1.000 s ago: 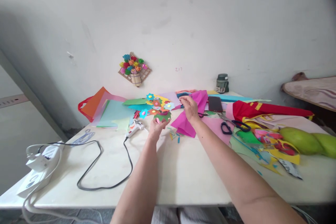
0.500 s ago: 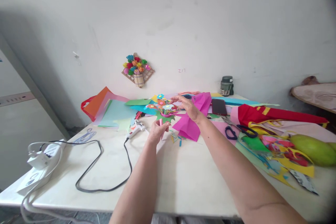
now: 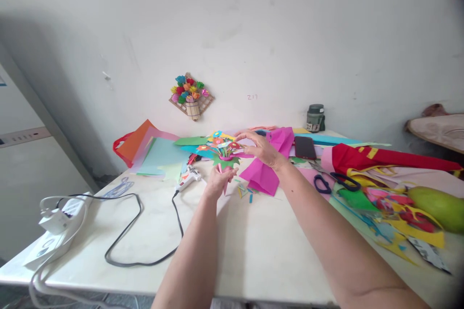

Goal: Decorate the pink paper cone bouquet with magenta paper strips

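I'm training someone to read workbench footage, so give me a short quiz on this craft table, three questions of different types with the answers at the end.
1. Multiple choice: which of these lies nearest the left hand?
A) the phone
B) the glue gun
C) the lidded jar
2. True or false: the dark-handled scissors lie to the right of the magenta paper.
3. Fill in the blank: the left hand grips the paper flower bouquet from below, and the stem that shows beneath the fingers is ____ in colour.

Key: 1. B; 2. True; 3. pink
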Motion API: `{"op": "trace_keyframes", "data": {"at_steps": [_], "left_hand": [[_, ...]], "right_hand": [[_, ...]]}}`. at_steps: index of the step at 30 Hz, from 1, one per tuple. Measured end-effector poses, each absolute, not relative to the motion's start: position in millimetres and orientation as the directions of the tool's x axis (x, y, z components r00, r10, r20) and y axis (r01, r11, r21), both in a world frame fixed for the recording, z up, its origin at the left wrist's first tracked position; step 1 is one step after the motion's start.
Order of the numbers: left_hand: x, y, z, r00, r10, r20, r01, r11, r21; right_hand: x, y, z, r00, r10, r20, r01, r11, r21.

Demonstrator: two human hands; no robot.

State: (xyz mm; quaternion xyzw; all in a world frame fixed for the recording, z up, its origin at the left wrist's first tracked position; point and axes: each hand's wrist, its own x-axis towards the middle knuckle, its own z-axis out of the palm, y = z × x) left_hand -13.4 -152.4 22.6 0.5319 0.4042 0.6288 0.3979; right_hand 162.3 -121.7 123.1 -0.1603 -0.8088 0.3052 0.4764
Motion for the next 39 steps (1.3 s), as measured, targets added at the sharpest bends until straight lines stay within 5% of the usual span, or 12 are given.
{"op": "trace_keyframes", "data": {"at_steps": [6,19,29,39], "left_hand": [[-13.8,-152.0,24.0,-0.186,0.918,0.349,0.070,-0.342,0.937],[-13.0,-153.1,26.7,-0.177,0.906,0.384,-0.073,-0.401,0.913],[-17.9,-144.4,17.5,-0.200,0.917,0.345,-0.174,-0.379,0.909],[-20.0,-142.7,17.2,-0.267,0.868,0.420,-0.094,-0.457,0.884]], "right_hand": [[158.4,-120.0,122.3,-0.530,0.376,0.760,0.048,0.908,-0.416],[148.3,-121.6,118.2,-0.502,0.195,0.843,0.192,0.975,-0.111],[153.5,-118.5,119.5,-0.521,0.186,0.833,0.195,0.976,-0.097],[159.3,-114.1,119.7,-0.587,0.233,0.776,0.101,0.971,-0.215]]}}
